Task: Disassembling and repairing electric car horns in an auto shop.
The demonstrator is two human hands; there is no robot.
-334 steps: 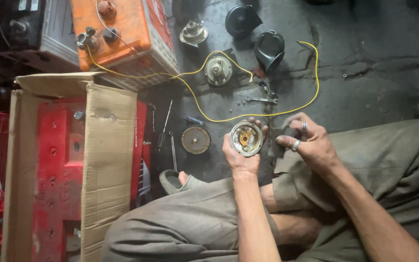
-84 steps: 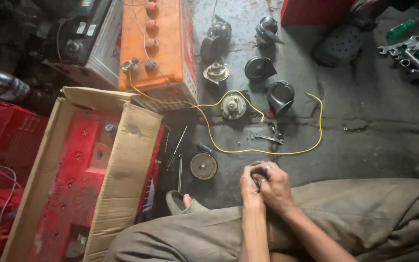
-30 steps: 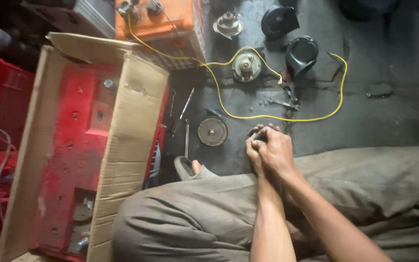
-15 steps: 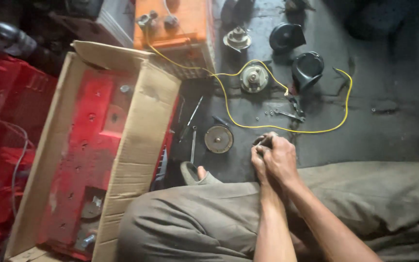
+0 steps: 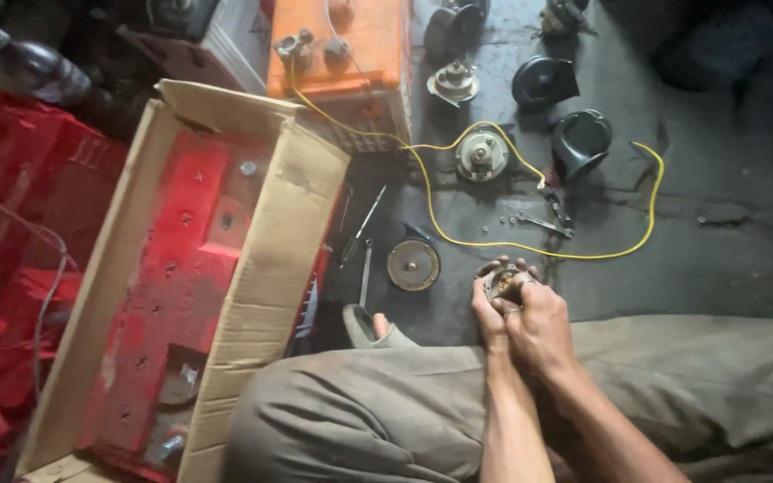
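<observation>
Both my hands are clasped together around a small round metal horn body (image 5: 500, 283), held just above the dark floor in front of my knees. My left hand (image 5: 487, 313) grips its left side. My right hand (image 5: 540, 320) covers its right side and top, with a ring on one finger. Most of the part is hidden by my fingers. A round metal disc (image 5: 413, 264) lies on the floor a little to the left of my hands. A yellow wire (image 5: 530, 246) loops across the floor just beyond them.
An orange battery (image 5: 351, 54) stands at the back with the wire clipped on. Several horn parts (image 5: 482, 154) and black horn shells (image 5: 581, 143) lie near it. A screwdriver (image 5: 362, 225) and small spanners (image 5: 543, 224) rest on the floor. An open cardboard box (image 5: 261, 268) holds red metal at left.
My hands stay clasped on the round part and have hardly moved. The view has shifted slightly, so the floor items sit a little further right and lower.
</observation>
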